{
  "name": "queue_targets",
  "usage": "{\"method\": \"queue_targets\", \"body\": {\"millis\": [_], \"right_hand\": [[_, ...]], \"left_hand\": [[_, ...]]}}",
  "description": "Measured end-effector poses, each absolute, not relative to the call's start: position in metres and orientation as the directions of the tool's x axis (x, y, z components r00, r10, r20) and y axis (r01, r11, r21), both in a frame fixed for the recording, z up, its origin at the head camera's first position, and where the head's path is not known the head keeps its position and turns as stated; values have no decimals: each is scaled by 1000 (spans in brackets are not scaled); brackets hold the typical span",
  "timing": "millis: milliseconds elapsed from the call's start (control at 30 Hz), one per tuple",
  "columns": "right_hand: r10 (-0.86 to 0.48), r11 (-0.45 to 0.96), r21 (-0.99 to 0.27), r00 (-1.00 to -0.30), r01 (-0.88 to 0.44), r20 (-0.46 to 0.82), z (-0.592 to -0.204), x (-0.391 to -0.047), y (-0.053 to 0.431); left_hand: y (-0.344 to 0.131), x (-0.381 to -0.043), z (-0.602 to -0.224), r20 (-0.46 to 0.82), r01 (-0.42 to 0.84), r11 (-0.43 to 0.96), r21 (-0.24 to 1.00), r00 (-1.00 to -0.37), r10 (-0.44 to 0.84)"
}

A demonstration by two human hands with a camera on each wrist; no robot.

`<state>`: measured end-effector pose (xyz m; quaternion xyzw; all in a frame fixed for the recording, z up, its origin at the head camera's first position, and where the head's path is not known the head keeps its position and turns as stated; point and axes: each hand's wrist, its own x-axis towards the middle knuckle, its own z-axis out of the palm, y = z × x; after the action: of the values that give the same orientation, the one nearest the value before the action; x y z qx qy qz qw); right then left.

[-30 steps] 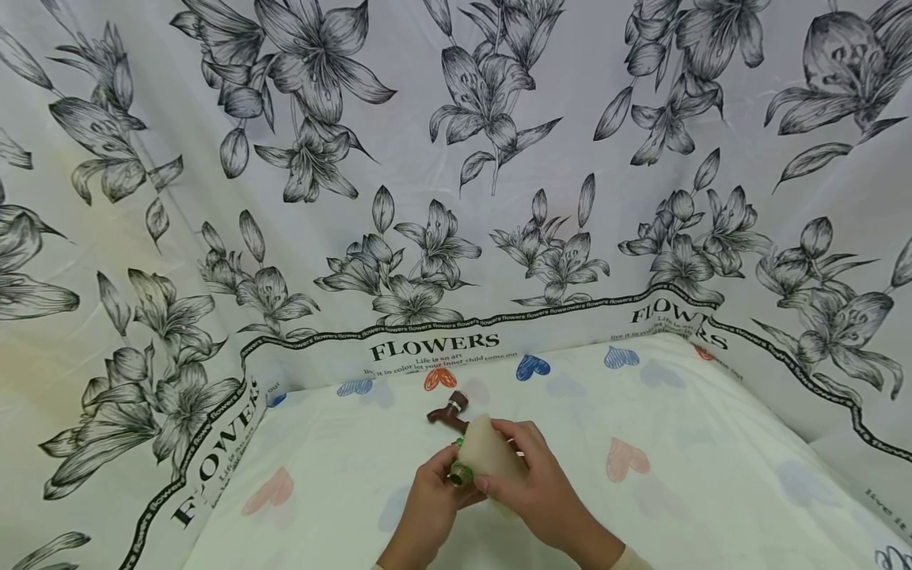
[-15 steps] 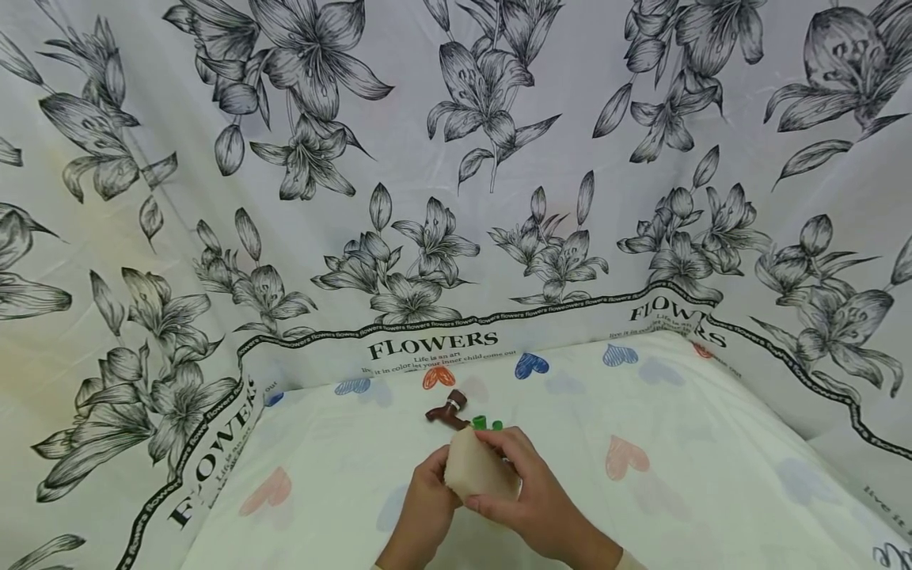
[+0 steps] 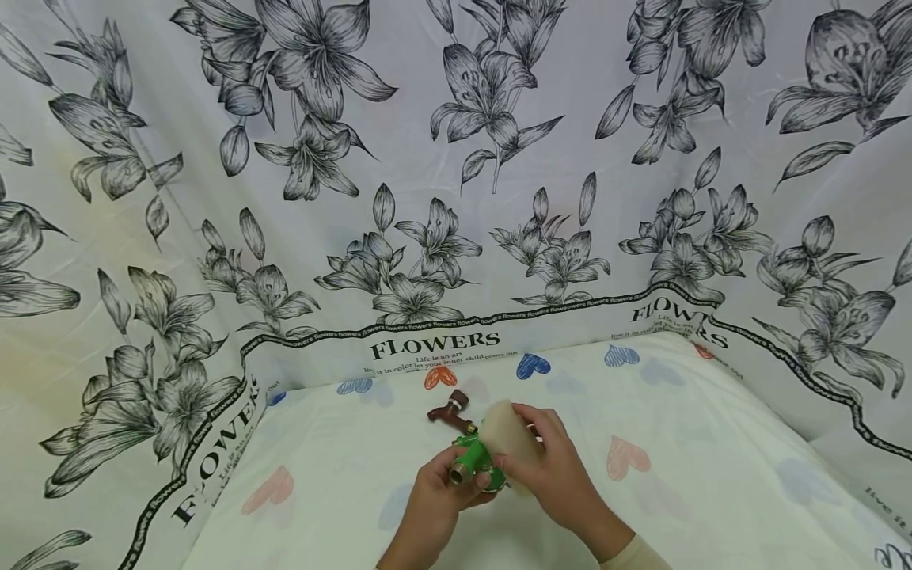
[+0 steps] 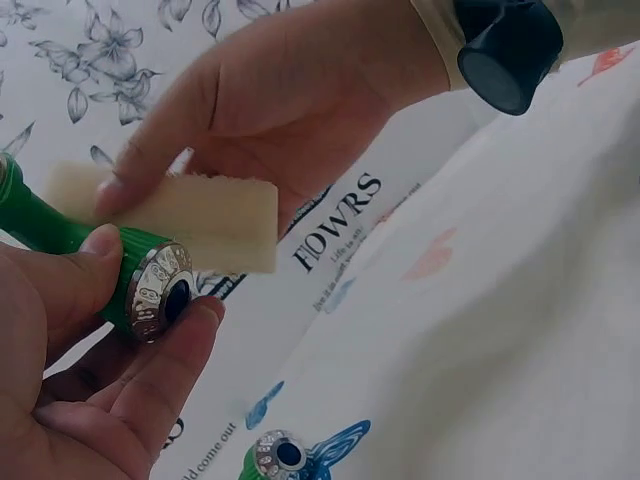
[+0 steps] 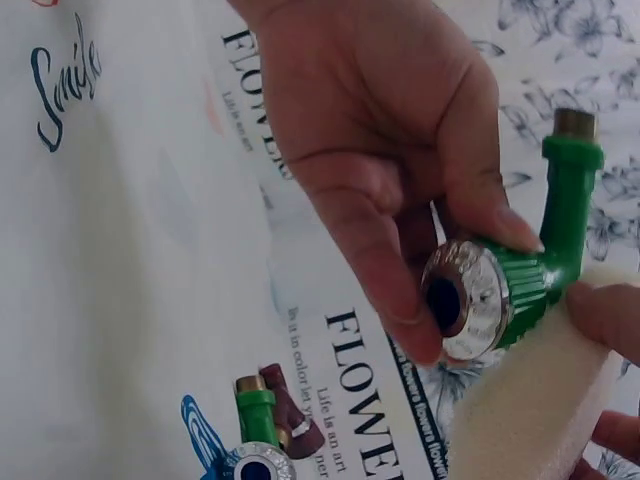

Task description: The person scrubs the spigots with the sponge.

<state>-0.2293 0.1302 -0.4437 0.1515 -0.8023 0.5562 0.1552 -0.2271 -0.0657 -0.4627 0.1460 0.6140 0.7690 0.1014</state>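
Note:
A green tap (image 3: 472,457) with a threaded metal end and a silver ring around a dark blue centre is held in my left hand (image 3: 436,492). Thumb and fingers pinch it close to the silver ring (image 4: 160,290). My right hand (image 3: 559,475) grips a cream sponge block (image 3: 507,431), thumb on one face and fingers behind. In the left wrist view the sponge (image 4: 225,220) lies along the far side of the tap. The right wrist view shows the sponge (image 5: 535,400) right at the tap's green body (image 5: 535,290), my right thumb (image 5: 605,318) over its edge.
A dark red-brown tap (image 3: 449,413) lies on the heart-print white sheet (image 3: 342,467) just beyond my hands. Beside it lies a second green tap (image 5: 257,420), mostly hidden in the head view. A white curtain (image 3: 399,158) with black flowers hangs behind.
Half a second ago the sponge covered the tap's front, with green ends showing behind. Now the sponge has moved right and up, and the turned tap shows to its left.

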Motion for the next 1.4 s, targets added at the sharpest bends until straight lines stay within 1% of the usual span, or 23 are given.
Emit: {"method": "queue_targets", "body": {"millis": [133, 267, 367, 500, 633, 767, 867, 967, 1133, 1300, 1400], "right_hand": [[-36, 305, -886, -934, -349, 355, -444, -229, 132], [-86, 264, -904, -942, -335, 324, -444, -224, 127], [-161, 244, -891, -922, -383, 352, -442, -216, 122], [-278, 202, -862, -872, -464, 404, -437, -205, 114], [-333, 180, -820, -818, -544, 470, -430, -200, 111], [-294, 173, -840, -841, -515, 455, -424, -198, 115], [-250, 172, -883, -886, -438, 391, -430, -200, 123], [-230, 180, -904, -911, -387, 344, -444, -204, 130], [-256, 185, -927, -927, -326, 274, -454, -205, 126], [-257, 173, -922, -920, -345, 296, -451, -204, 118], [-250, 191, -917, -921, -350, 299, -447, -205, 115]], "left_hand": [[-65, -226, -461, 98, 24, -221, 975, -937, 335], [-64, -227, -462, 92, 32, -196, 980, -947, 306], [-64, -228, -462, 76, 31, -168, 985, -960, 269], [-70, -228, -463, 53, 34, -95, 995, -977, 208], [-73, -229, -464, 41, 33, -48, 998, -984, 175], [-75, -228, -464, 58, 36, -112, 993, -978, 201], [-76, -229, -463, 86, 48, -173, 984, -972, 220], [-76, -229, -461, 100, 53, -217, 975, -972, 212], [-73, -226, -458, 80, 40, -240, 970, -984, 160], [-71, -223, -454, 87, 62, -208, 976, -990, 114], [-72, -224, -452, 98, 76, -191, 979, -990, 105]]}}
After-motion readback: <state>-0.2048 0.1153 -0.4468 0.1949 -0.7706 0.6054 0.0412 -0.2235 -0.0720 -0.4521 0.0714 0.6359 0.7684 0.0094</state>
